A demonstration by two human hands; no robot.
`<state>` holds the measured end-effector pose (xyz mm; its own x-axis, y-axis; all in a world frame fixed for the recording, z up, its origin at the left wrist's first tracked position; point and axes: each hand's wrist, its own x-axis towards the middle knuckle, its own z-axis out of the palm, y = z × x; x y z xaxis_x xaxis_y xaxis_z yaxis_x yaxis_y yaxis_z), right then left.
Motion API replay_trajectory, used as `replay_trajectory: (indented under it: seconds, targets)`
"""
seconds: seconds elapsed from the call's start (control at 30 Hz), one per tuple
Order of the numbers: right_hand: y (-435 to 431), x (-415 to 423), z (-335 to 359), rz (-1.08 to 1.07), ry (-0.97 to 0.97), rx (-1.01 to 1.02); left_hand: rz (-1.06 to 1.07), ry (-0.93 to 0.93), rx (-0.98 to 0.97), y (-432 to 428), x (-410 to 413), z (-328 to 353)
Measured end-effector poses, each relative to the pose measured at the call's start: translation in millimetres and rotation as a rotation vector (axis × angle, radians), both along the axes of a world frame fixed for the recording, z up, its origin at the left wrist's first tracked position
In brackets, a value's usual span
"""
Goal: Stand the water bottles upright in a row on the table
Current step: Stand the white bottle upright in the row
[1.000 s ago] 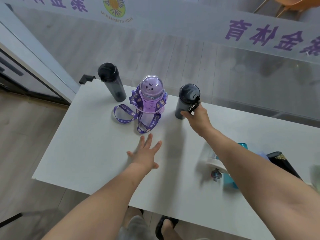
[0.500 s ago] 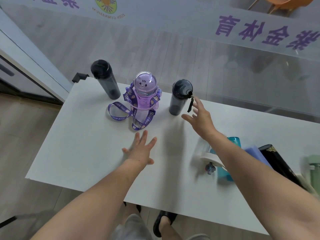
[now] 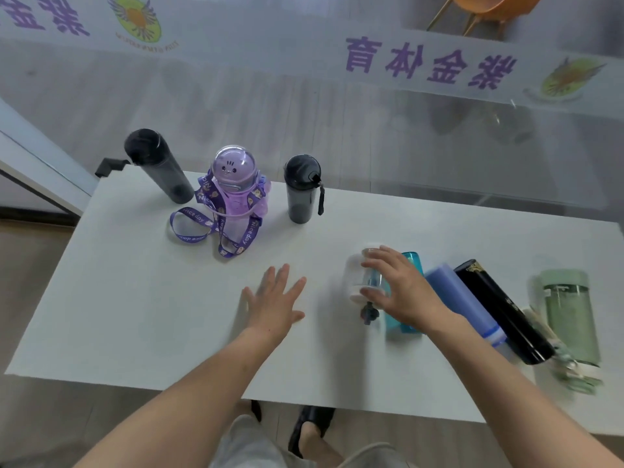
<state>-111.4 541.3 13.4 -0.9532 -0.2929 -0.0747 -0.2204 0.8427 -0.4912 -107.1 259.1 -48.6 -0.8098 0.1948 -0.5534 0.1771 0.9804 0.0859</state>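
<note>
Currently the clear bottle, lying right of centre on the table, is clasped round by the right hand. The left hand is laid flat, empty. Risk: the teal bottle just beside could be nudged and rolled off.

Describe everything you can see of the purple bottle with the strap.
The purple bottle looks like see-through purple plastic, with a clear domed lid over a cartoon face. It stands upright on the white table, between the tall dark bottle and the shorter dark bottle. A purple strap printed "Nice day" hangs round its body and trails onto the table in front.
</note>
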Motion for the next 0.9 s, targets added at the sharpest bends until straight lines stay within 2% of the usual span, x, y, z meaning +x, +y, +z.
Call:
replay_trajectory:
  seconds: [0.13,0.23,0.43,0.53,0.77,0.9]
  targets:
    - [3,11,-15,0.025,-0.123,0.085,0.053,-0.027,0.043,17,-17,4]
    - [2,13,-20,-0.003,-0.124,0.092,0.07,-0.099,0.035,18,-25,5]
    - [-8,2,-5,-0.034,-0.144,0.04,0.066,-0.102,0.023,17,-27,0]
    - [-11,-10,8,-0.131,-0.136,-0.092,0.066,-0.104,0.03,16,-26,-3]
    - [-9,-53,14,-0.565,-0.258,-0.481,0.082,-0.104,0.057,16,-27,-3]
    - [-5,-66,9,-0.688,-0.299,-0.611,0.07,-0.105,0.038,16,-27,-2]
